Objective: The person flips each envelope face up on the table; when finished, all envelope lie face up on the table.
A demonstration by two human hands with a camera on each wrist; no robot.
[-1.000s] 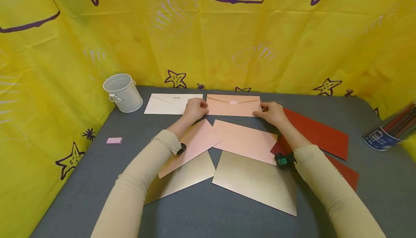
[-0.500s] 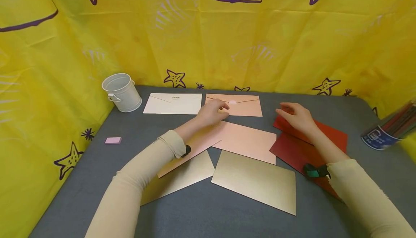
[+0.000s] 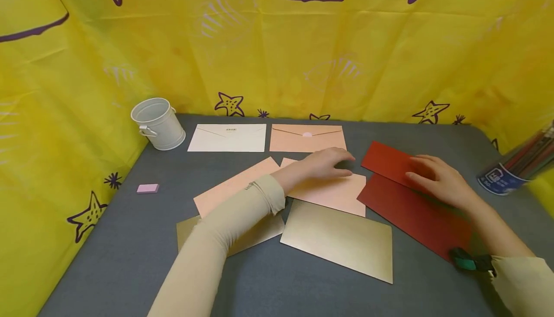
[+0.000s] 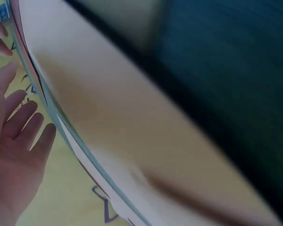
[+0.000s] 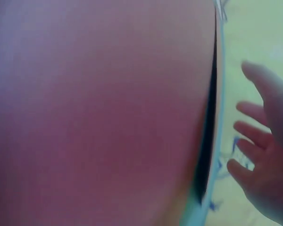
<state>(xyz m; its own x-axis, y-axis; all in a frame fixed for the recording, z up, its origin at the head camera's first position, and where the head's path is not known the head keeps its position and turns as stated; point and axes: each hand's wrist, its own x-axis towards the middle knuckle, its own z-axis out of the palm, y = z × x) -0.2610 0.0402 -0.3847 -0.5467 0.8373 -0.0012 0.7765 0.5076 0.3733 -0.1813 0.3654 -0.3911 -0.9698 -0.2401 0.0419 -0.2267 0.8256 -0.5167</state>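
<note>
My left hand [image 3: 326, 164] is over the right-hand pink envelope [image 3: 331, 194], its fingers relaxed and holding nothing. To its right, my right hand [image 3: 441, 180] hovers with loosely bent fingers over the upper red envelope [image 3: 383, 159], covering part of it. A darker red envelope [image 3: 407, 209] lies overlapping just below. Both wrist views show spread fingers, on the left hand [image 4: 21, 150] and the right hand [image 5: 269, 150] alike. Along the back, a white envelope [image 3: 227, 141] and a pink envelope with a round seal [image 3: 298, 142] lie side by side, flaps up.
Another pink envelope [image 3: 233, 182] lies partly under the left forearm. Two gold envelopes lie nearer the front, one on the right [image 3: 337, 240], the other partly covered. A white bucket [image 3: 162, 127] and pink eraser [image 3: 147, 188] are left; a pencil tub [image 3: 502, 180] stands right.
Both hands have left the sealed pink envelope at the back, which now lies beside the white one. Both hands moved right, the right one over the red envelopes.
</note>
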